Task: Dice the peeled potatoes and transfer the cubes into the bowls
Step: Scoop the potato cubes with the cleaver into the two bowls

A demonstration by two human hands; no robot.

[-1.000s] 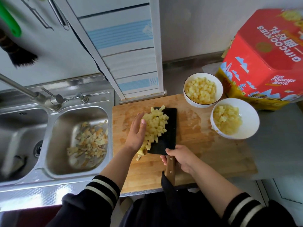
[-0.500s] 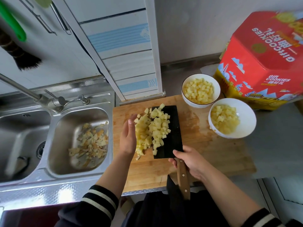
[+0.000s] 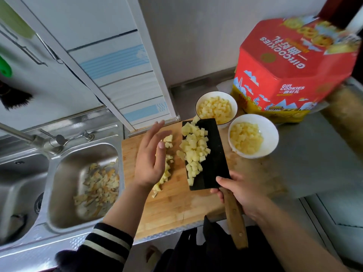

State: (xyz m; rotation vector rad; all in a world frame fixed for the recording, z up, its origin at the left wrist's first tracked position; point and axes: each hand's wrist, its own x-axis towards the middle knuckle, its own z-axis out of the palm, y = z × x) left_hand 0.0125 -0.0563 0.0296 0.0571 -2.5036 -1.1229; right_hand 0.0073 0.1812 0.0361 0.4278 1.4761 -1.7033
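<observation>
My right hand [image 3: 242, 190] grips the wooden handle of a black cleaver [image 3: 211, 154], held flat above the wooden cutting board [image 3: 176, 205]. A heap of potato cubes [image 3: 193, 149] rides on the blade. My left hand [image 3: 151, 156] hovers open just left of the blade, fingers straight, apart from the heap. More potato cubes [image 3: 166, 171] lie on the board under and beside that hand. Two white bowls stand at the board's far right: the back bowl [image 3: 216, 95] and the front bowl [image 3: 272, 132], both holding cubes. The blade's tip lies close to the back bowl.
A steel double sink [image 3: 59, 173] sits left of the board, its right basin holding potato peelings [image 3: 98, 185]. A faucet [image 3: 39, 142] reaches over it. A red cookie box [image 3: 294, 65] stands behind the bowls. Grey counter [image 3: 314, 163] extends to the right.
The loaded cleaver has lifted off the board and moved up-right toward the bowls. My left hand has come away from the cubes and opened. Some cubes stayed on the board.
</observation>
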